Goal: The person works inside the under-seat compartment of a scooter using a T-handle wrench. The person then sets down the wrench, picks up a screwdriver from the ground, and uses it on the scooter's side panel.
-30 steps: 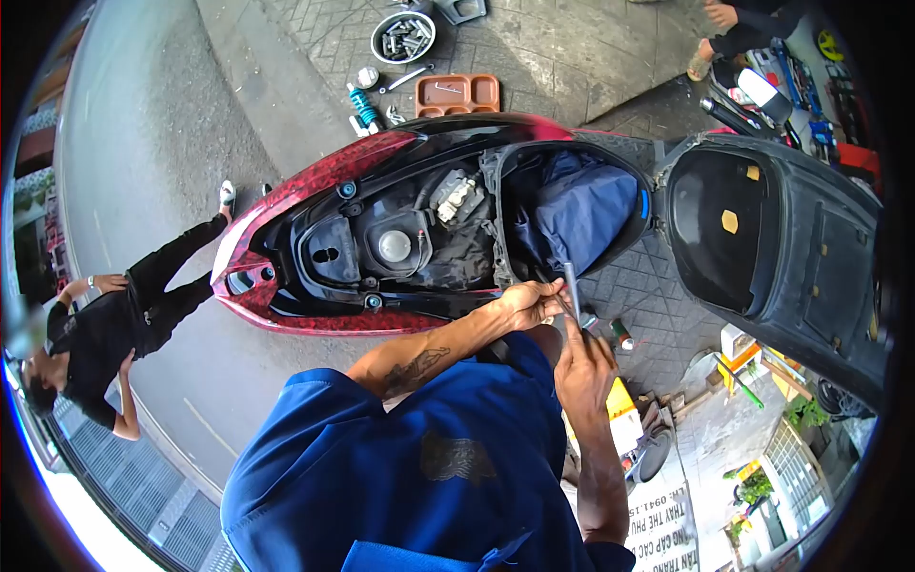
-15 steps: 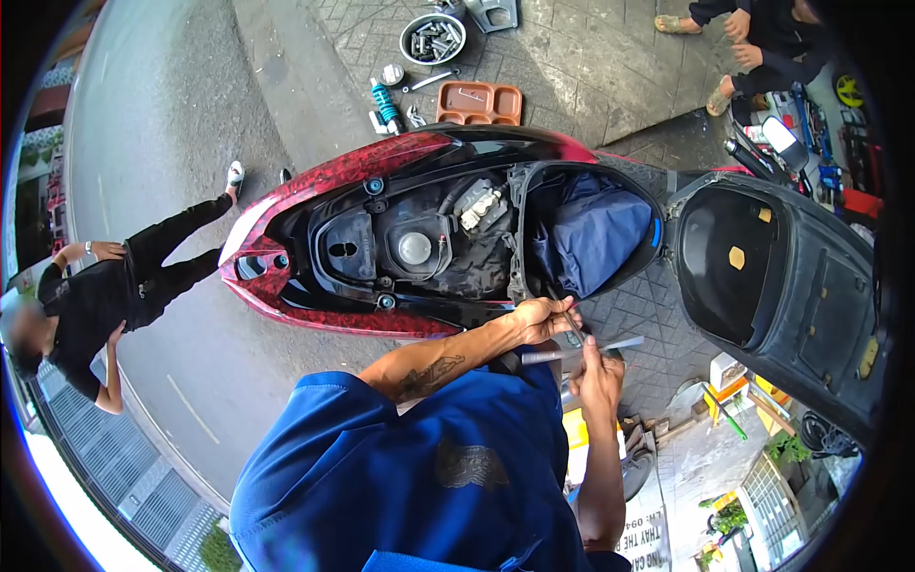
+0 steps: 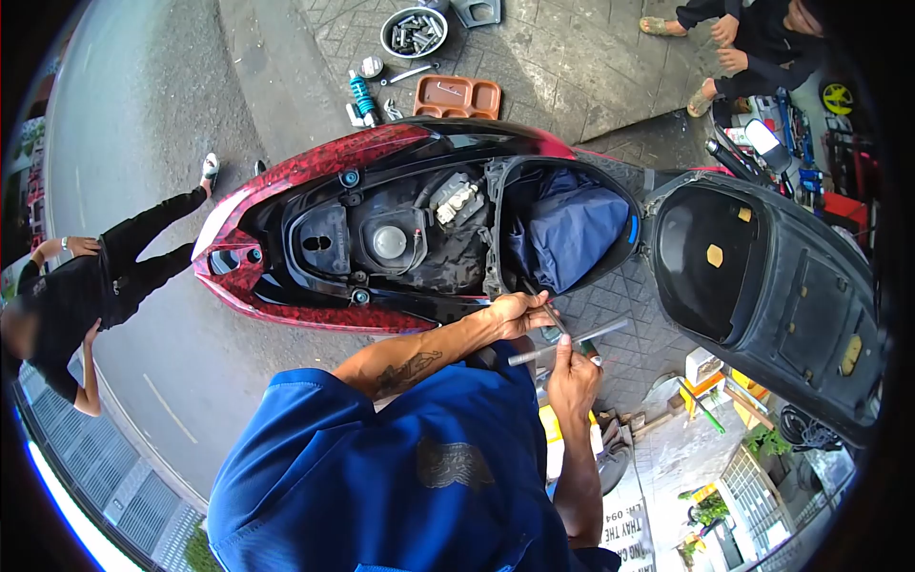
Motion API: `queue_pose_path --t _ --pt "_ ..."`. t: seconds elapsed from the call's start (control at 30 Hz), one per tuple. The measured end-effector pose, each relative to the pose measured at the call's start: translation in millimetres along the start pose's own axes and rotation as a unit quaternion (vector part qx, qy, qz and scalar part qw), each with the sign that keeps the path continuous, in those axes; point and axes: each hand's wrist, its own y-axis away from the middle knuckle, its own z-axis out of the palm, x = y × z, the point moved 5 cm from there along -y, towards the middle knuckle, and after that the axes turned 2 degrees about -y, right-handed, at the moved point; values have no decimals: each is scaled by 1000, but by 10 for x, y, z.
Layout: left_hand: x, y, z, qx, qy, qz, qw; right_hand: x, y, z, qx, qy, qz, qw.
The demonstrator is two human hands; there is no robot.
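A T-handle wrench (image 3: pixel 600 331) is in both hands, its cross bar lying slantwise and its dark shaft running up toward the scooter's side. My left hand (image 3: pixel 519 315) has its fingers closed around the shaft, beside the lower rim of the underseat storage box (image 3: pixel 515 195). My right hand (image 3: pixel 574 377) grips near the middle of the cross bar, where the shaft meets it. The shaft's far end is hard to make out against the scooter (image 3: pixel 353 143), whose body is red and black. Dark blue folded cloth (image 3: pixel 581 229) fills much of the storage box.
The raised seat (image 3: pixel 810 296) hangs to the right. Beyond the scooter lie a brown tray (image 3: pixel 486 100), a teal shock absorber (image 3: pixel 362 95) and a bowl (image 3: pixel 388 48) of metal parts. One person (image 3: pixel 67 305) stands at left; another (image 3: pixel 762 67) sits at upper right.
The wrench's cross bar has turned slightly, its right end now higher in the picture. Both hands keep hold of the wrench. The whole view has shifted a little, moving the scene left.
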Motion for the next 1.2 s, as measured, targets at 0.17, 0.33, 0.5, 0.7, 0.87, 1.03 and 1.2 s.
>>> queue_pose_path --t 0.17,0.33,0.5,0.7,0.87,1.03,1.2 --pt "21 -18 -26 43 30 22 998 -246 278 -192 340 39 -279 897" --pt "-8 -131 -137 19 19 -2 1000 -46 101 -168 235 117 -149 953" --pt "-2 -94 -123 37 16 19 999 -378 349 -297 388 94 -386 831" --pt "11 -48 -50 47 31 11 998 -223 194 -317 280 141 -350 883" --pt "-93 30 184 -17 95 20 995 -154 237 -276 296 -75 -229 924" --pt "-95 40 151 -29 116 7 993 -417 311 -317 328 143 -414 837" --pt "-99 121 215 -26 54 -4 998 -14 72 -133 176 220 -229 932"
